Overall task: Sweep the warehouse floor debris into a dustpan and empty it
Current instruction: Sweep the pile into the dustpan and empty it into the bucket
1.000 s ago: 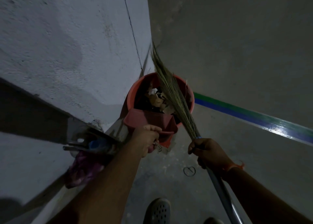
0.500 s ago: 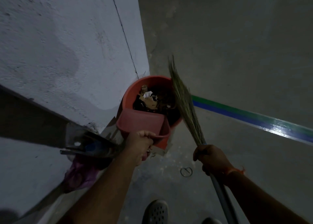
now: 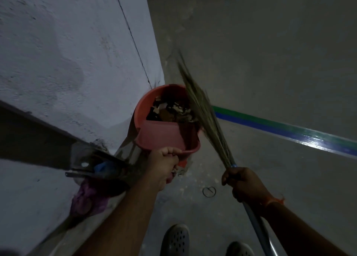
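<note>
emptying step: left hand (image 3: pixel 164 163) grips the tilted pink plastic dustpan (image 3: pixel 164 134) over the round red bucket (image 3: pixel 144 104) at 12 o'clock, right hand (image 3: pixel 244 184) holds the straw broom (image 3: pixel 204 112) at 1 o'clock; next i think brush out the rest.

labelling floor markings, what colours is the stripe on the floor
Green beside blue, running side by side along the stripe; the head view shows it plainly.

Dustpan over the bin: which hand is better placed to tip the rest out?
Left. The left hand already grips the dustpan at the red bin rim; the right hand holds the broom.
</note>
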Demonstrator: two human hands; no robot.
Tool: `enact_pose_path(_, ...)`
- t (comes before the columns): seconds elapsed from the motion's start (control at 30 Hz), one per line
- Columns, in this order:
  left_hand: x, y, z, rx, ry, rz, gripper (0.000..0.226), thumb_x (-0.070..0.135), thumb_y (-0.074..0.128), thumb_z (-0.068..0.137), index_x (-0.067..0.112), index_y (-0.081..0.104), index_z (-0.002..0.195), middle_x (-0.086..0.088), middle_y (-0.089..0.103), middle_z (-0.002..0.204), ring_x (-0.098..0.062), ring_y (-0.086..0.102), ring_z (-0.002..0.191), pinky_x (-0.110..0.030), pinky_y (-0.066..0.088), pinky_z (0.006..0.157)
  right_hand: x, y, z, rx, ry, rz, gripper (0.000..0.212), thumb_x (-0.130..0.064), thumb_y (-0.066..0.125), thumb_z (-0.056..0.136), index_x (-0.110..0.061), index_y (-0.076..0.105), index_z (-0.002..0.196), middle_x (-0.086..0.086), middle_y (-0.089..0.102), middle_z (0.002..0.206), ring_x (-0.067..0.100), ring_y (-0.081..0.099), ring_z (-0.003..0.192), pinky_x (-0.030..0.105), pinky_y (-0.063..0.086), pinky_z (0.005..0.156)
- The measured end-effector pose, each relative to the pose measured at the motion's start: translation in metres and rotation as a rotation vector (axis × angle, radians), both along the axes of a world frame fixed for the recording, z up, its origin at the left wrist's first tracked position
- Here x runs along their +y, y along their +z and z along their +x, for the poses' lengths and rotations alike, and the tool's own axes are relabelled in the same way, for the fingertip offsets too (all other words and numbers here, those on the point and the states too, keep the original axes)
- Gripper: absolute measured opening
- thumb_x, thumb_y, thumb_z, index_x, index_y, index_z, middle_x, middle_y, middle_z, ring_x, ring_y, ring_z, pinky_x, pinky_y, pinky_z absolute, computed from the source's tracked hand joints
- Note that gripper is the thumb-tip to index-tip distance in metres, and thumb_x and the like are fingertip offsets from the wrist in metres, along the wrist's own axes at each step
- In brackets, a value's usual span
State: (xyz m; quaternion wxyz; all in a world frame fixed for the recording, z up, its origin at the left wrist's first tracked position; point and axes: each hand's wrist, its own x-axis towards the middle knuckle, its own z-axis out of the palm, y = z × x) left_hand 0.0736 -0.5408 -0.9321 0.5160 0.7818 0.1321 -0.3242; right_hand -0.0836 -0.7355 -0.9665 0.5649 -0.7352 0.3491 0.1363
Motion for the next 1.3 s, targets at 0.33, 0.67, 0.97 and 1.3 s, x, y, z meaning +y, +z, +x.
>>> enact_pose_path(0.33,-0.020,0.001,-0.029,0.029,-0.093,-0.024,0.027,-0.010,0.056,0.091,0.010,0.074,0.090,-0.008,0.066,0.067,-0.018,0.051,0.053,-0.036,0.041,0.063,-0.017,0.004,-0.021,0.023,0.018,0.103,0.029,0.011,0.049,0.089,-0.004,0.067,0.072,0.003,0.051,0.043,0.023,0.048,0.034,0.024,0.038,0.040)
enact_pose_path(0.67,-0.043,0.008,-0.067,0.052,-0.252,-0.069,0.032,-0.013,0.052,0.086,0.010,0.074,0.090,-0.010,0.065,0.077,-0.014,0.051,0.051,-0.033,0.041,0.060,-0.033,-0.010,-0.074,-0.041,-0.149,0.110,0.034,0.007,0.051,0.092,-0.012,0.067,0.069,0.013,0.048,0.047,0.022,0.046,0.037,0.026,0.039,0.044)
enact_pose_path(0.97,-0.052,-0.006,-0.127,0.160,-0.398,0.017,0.030,-0.016,0.046,0.088,-0.001,0.069,0.099,-0.009,0.054,0.065,-0.007,0.041,0.037,-0.014,0.026,0.037,-0.048,-0.034,-0.140,0.115,-0.154,0.077,0.034,0.005,0.051,0.093,-0.012,0.067,0.070,0.011,0.050,0.047,0.024,0.049,0.038,0.028,0.041,0.043)
enact_pose_path(1.3,-0.034,-0.051,-0.169,0.213,-0.307,0.138,0.029,-0.018,0.050,0.087,0.001,0.071,0.093,-0.011,0.065,0.078,-0.014,0.050,0.051,-0.019,0.044,0.045,-0.034,-0.067,-0.201,0.237,-0.134,0.085,0.032,0.005,0.054,0.091,-0.012,0.068,0.066,0.003,0.054,0.051,0.025,0.054,0.037,0.025,0.040,0.039)
